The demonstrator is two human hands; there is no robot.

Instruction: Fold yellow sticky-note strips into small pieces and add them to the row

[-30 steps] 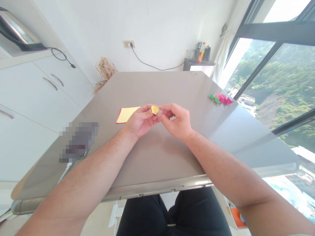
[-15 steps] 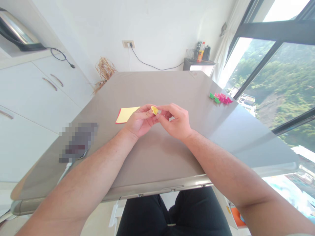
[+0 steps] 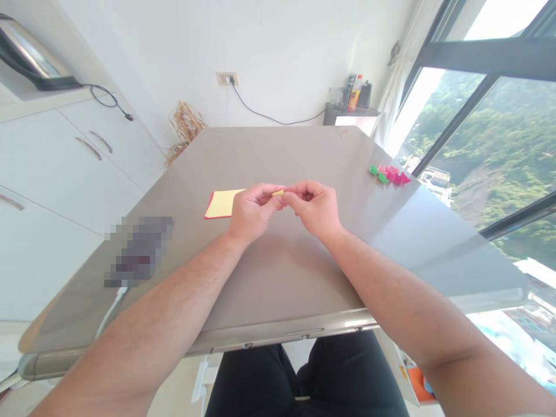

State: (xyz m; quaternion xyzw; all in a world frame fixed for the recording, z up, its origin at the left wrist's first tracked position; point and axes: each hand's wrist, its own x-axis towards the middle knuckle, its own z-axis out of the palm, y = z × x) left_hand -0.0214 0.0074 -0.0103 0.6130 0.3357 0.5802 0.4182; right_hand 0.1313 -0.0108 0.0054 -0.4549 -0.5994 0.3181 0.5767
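Note:
Between the fingertips of both hands is a small folded piece of yellow paper (image 3: 277, 193), mostly covered by the fingers. My left hand (image 3: 252, 211) pinches its left side, thumb in front. My right hand (image 3: 316, 207) pinches the right end with thumb and forefinger. Both hands are held over the middle of the table. Just left of my left hand lies a pad of yellow paper (image 3: 220, 204) with a red edge, its right part hidden behind that hand. Farther right, several small folded paper boats, pink (image 3: 394, 174) and green (image 3: 383, 178), stand grouped together.
The grey table (image 3: 278, 284) spreads around my hands. A blurred dark device (image 3: 141, 249) with a white cable (image 3: 108, 313) lies at its left. Behind the table stand dried stalks (image 3: 186, 127) and a small cabinet (image 3: 351, 114) with a bottle (image 3: 355, 92). Windows line the right side.
My left hand has turned over so its back faces up more, and my right hand has closed in. The yellow paper has tilted and now shows only as a thin strip.

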